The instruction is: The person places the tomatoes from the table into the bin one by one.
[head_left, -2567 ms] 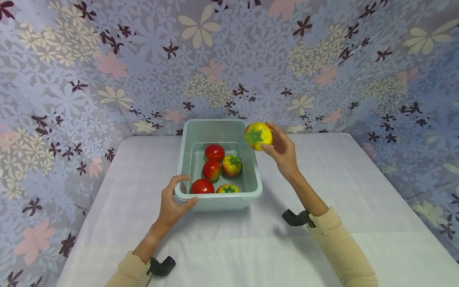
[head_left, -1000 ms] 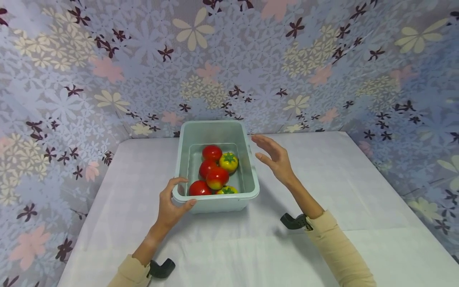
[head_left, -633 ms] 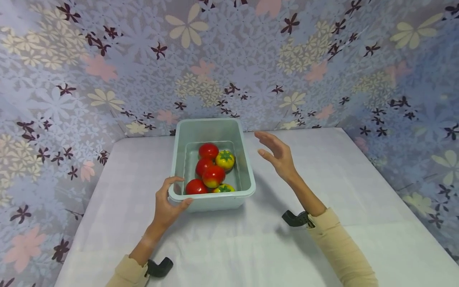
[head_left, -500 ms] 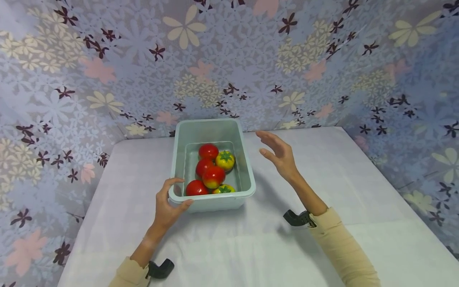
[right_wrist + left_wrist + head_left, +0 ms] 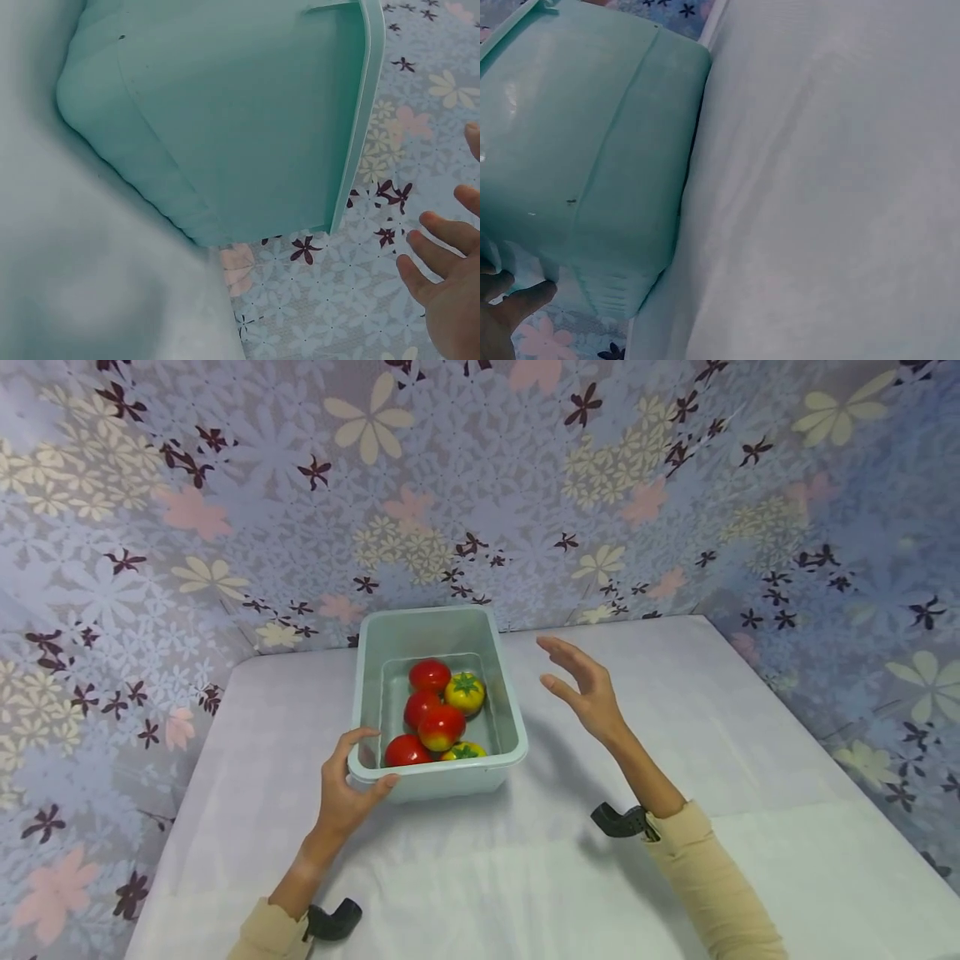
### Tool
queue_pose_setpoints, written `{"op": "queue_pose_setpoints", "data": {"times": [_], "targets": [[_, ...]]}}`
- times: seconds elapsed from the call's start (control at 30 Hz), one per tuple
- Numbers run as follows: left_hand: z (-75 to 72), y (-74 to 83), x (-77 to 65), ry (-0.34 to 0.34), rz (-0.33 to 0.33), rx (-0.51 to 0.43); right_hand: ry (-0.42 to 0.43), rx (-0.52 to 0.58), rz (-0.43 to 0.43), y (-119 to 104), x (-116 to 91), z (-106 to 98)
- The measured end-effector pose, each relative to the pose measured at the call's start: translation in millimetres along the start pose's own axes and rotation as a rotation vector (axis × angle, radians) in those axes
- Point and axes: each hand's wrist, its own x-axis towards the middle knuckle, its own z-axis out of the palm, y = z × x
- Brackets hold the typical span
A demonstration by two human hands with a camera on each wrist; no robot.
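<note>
A pale green plastic bin (image 5: 512,718) stands on the table, with several glossy tomatoes inside. Some show a red side, like the red tomato (image 5: 441,727) lying on top of the near ones. A yellow tomato (image 5: 464,693) with a green leaf top sits to its right, farther back. My left hand (image 5: 347,789) grips the bin's near left corner, fingers over the rim and thumb along the front. In the left wrist view, fingertips (image 5: 534,298) touch the bin wall. My right hand (image 5: 588,689) hovers right of the bin, fingers spread loosely, holding nothing.
A white cloth (image 5: 480,885) covers the table. Behind it rises a flower-patterned backdrop (image 5: 510,485), close to the bin's far side, which continues along both sides. Each wrist carries a black camera mount (image 5: 618,820).
The right hand held a yellow-red tomato at first; it now lies on the others in the bin and that hand is free. The left hand keeps its grip. The head view shifts slightly.
</note>
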Motion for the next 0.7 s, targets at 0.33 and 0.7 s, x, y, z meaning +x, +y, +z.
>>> {"op": "queue_pose_setpoints", "data": {"times": [0.33,0.7], "targets": [[-15.4,-13.6,6.6,-0.23,-0.178,0.161,-0.084,-0.177,0.082,-9.6,-12.0,-7.5],[-29.8,19.3,26.7,-0.489,-0.255,0.658,-0.137,-0.436,-0.042,-26.8,-18.9,-9.5]]}}
